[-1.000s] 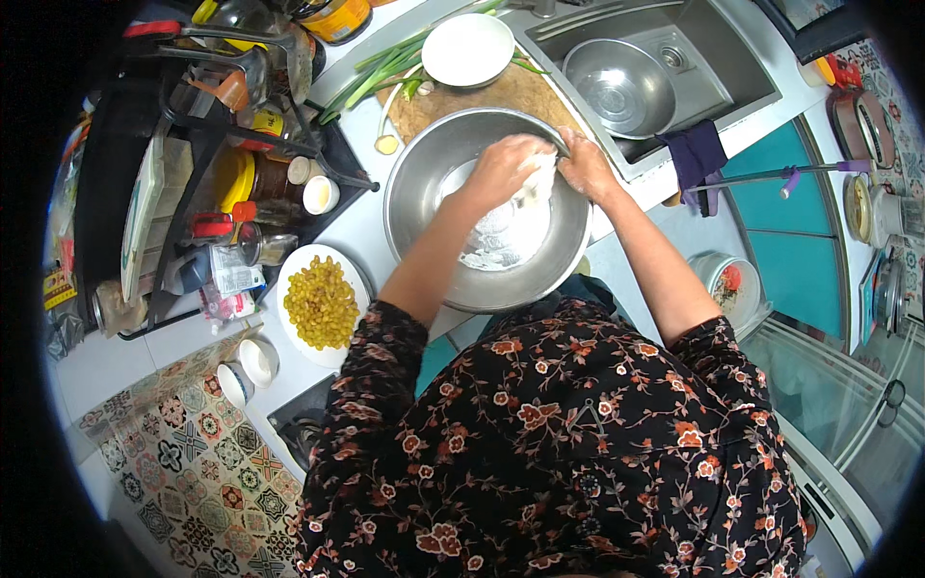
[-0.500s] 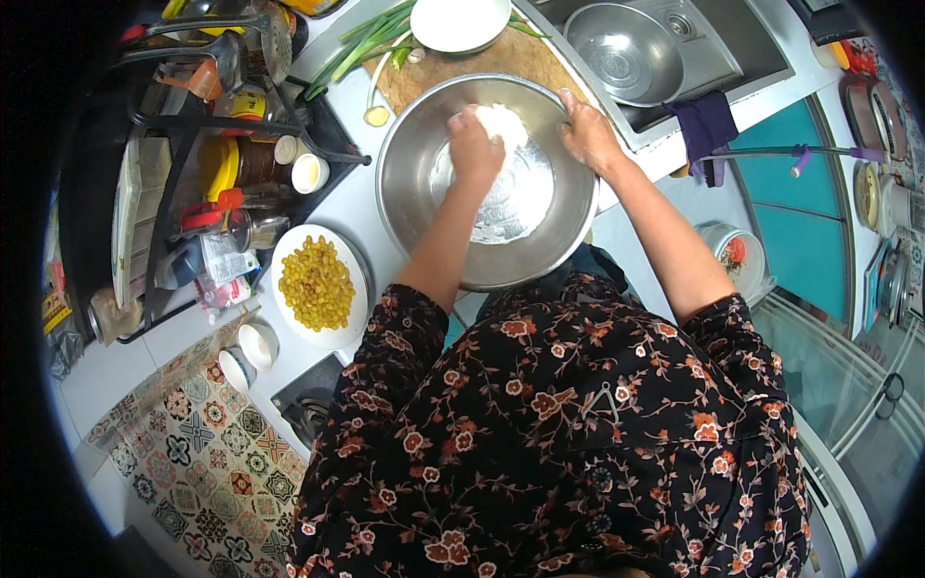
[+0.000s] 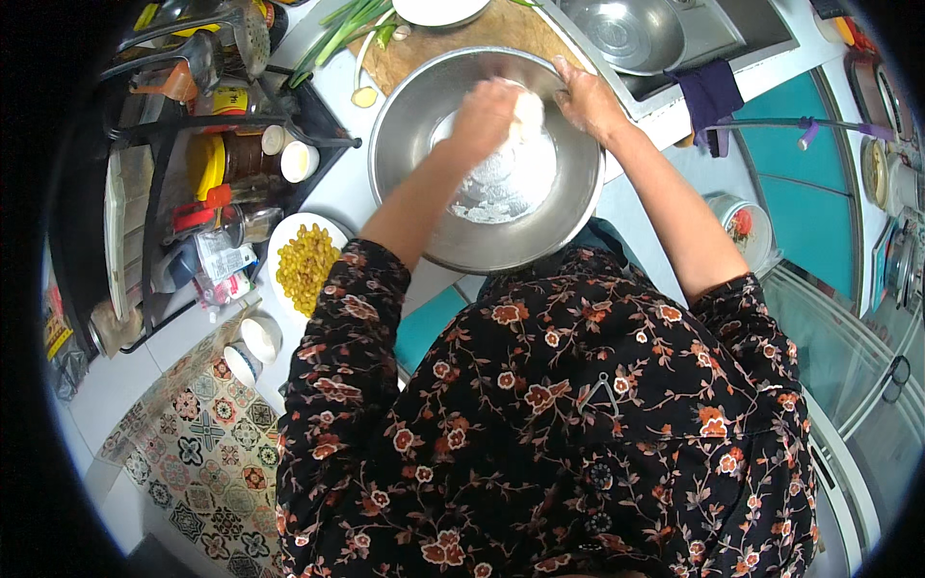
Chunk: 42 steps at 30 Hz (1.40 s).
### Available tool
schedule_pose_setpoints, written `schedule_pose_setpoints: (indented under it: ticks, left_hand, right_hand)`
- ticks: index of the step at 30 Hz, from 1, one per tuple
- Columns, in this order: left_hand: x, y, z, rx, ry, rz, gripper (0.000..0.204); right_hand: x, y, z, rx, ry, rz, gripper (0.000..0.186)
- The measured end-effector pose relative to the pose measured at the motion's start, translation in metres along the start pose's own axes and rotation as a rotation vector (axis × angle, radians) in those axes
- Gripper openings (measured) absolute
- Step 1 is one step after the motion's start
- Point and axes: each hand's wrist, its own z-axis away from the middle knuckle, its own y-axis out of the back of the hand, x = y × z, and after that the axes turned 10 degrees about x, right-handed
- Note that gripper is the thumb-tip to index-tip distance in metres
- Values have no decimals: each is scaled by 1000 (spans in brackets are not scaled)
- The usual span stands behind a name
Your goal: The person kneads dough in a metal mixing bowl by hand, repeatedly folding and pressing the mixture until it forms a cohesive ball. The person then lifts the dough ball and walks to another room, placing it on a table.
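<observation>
- Grip of the left hand (image 3: 485, 116): inside the steel bowl (image 3: 397, 178), upper middle of the frame. Fingers blurred, bent down at the white mass (image 3: 528, 114); whether they close on it or only press it, cannot tell.
- Grip of the right hand (image 3: 590, 104): clamped on the bowl's rim at its upper right, palm outside the wall.
- White mass: doughy-looking, in the upper right part of the bowl's inside, between the two hands. Lies just right of the left fingers, its left edge partly covered by them.
- Long axis of the mass: seems to run roughly up and down the frame, though blur and the covering fingers leave this unsure.
- Nearer hand: the left, right at the mass. Right hand apart from it, holding the rim.
- White residue (image 3: 487, 207): spread on the bowl's floor, below the left hand in the frame.
- Bowl: upright on the white table (image 3: 349, 188), its upper edge overlapping the cutting board (image 3: 525, 29) in view.
- Round about: spring onions (image 3: 332, 43), upper left of the bowl; white plate (image 3: 335, 232) of small yellow pieces (image 3: 306, 265), lower left, near the left sleeve.
</observation>
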Motion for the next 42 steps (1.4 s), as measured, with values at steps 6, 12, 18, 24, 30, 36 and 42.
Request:
schedule_pose_setpoints:
  ticks: [6,12,18,24,30,36,42]
  left_hand:
    - [-12,50,70,-284,163,-432,18]
    - [49,36,102,-286,315,-56,37]
    - [79,-10,35,-122,395,113,45]
    - [-10,18,41,-224,64,-158,42]
    - [8,68,67,-563,68,-426,44]
    - [50,36,91,-409,-27,-57,34]
    - [85,-2,48,-175,183,85,35]
  right_hand:
    - [-4,4,6,56,-2,42,48]
    - [-1,-8,5,93,61,29,42]
    - [11,-12,-3,104,34,-57,33]
    - [7,5,-11,13,70,-138,35]
    - [3,-1,-4,108,29,-97,33]
    - [-3,3,1,126,12,-74,30]
    - [-5,1,-9,78,81,-61,28]
